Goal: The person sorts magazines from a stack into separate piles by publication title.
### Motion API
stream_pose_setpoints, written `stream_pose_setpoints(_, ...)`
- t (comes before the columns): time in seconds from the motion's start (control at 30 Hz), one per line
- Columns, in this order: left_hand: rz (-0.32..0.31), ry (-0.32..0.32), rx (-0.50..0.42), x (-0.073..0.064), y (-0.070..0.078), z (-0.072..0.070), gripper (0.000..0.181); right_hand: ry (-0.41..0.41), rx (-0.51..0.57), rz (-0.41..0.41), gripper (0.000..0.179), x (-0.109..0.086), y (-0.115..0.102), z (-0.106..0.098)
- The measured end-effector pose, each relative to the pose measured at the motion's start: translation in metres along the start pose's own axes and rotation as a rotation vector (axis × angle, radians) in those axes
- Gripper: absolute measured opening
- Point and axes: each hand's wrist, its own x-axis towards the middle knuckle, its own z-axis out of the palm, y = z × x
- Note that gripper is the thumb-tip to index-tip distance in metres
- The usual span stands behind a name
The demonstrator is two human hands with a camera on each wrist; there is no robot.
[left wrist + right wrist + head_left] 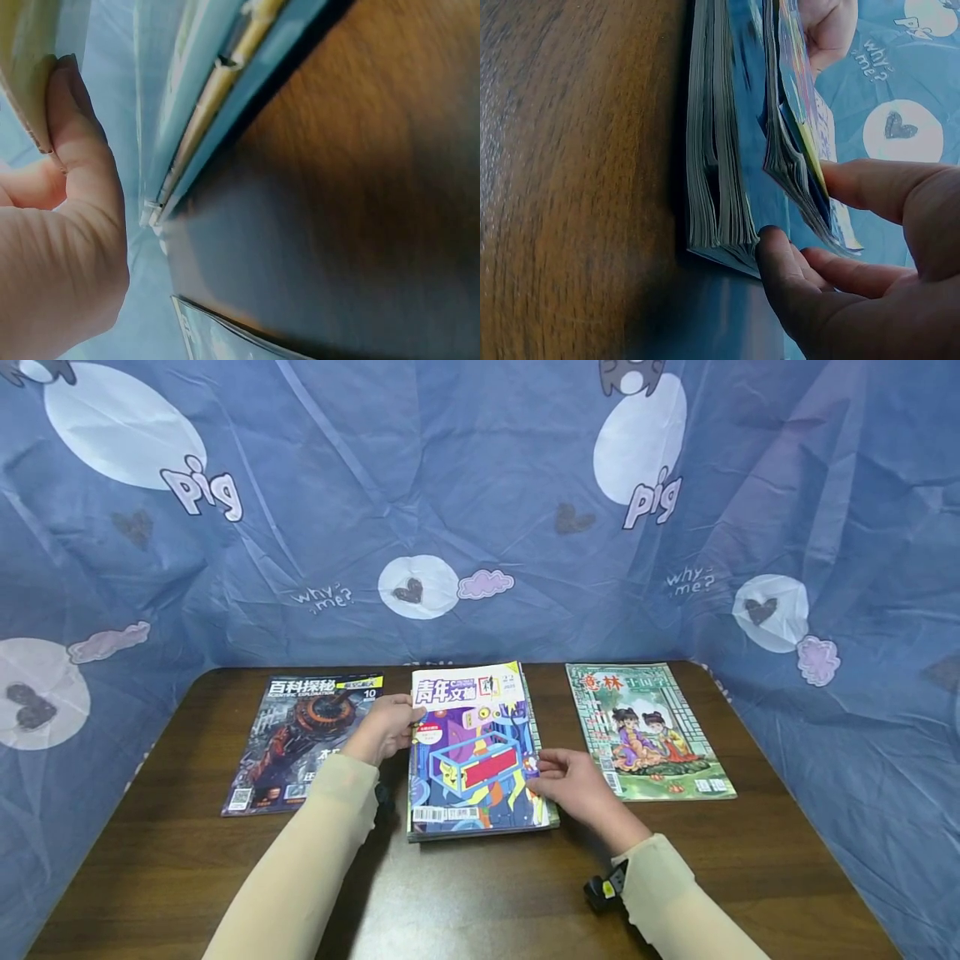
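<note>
A magazine with a white title band and a purple, colourful cover (480,777) is held over a stack of magazines (718,150) in the middle of the table. My left hand (388,727) pinches its left edge. At its right edge, my right hand (576,787) has the thumb on the cover and the fingers beneath. In the right wrist view a gap separates this magazine from the stack, and the fingertips (774,244) lie close by the stack's corner. The left wrist view shows the stack's spines (199,120) below the raised magazine.
On the left lies a dark magazine with a round machine on its cover (300,743). A green magazine with two cartoon figures (652,735) lies on the right. The brown wooden table (480,902) meets a blue patterned cloth (480,485) behind and at both sides.
</note>
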Motion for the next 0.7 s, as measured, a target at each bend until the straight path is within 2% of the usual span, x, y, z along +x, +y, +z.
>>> stream_pose_setpoints(0.2,0.005,-0.012,-0.036,-0.003,0.0,-0.001,0.015,-0.024,0.046,0.036,0.054,-0.001,0.002,0.0)
stream_pose_setpoints(0.33,0.03,-0.008,-0.037,-0.005,0.001,-0.001,0.015,-0.066,0.157,0.046,0.054,-0.005,0.003,-0.001)
stream_pose_setpoints(0.43,0.054,-0.005,-0.022,-0.008,0.002,-0.003,0.016,-0.094,0.221,0.06,0.052,-0.006,0.003,-0.001)
stream_pose_setpoints(0.7,0.086,0.014,0.068,-0.022,0.006,-0.015,0.02,-0.181,0.269,0.058,0.03,-0.011,-0.001,0.006)
